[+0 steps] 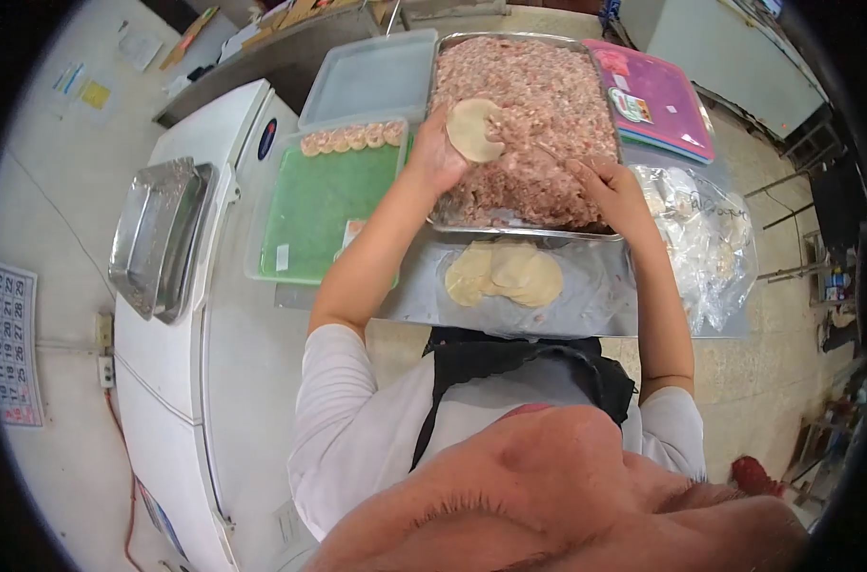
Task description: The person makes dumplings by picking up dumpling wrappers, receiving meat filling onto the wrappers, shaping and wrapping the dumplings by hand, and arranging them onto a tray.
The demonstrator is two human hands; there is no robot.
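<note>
My left hand [437, 154] holds a round dough wrapper [469, 130] over the left side of a metal tray [527, 231] full of ground meat filling [524, 81]. The fingers under the wrapper are mostly hidden. At the tray's right front, my right hand [610, 189] is closed, fingertips at the meat. A thin line runs from those fingertips into the filling, too fine to name. Several more round wrappers [505, 274] lie overlapping on a plastic sheet [595, 296] in front of the tray.
A green-bottomed container [328, 200] on the left holds a row of filled dumplings [352, 138]. Behind it lies a clear container [371, 78]. Right of the tray are a pink lid [667, 105] and a plastic bag [705, 238]. Metal pans [157, 238] rest on the white freezer [166, 362].
</note>
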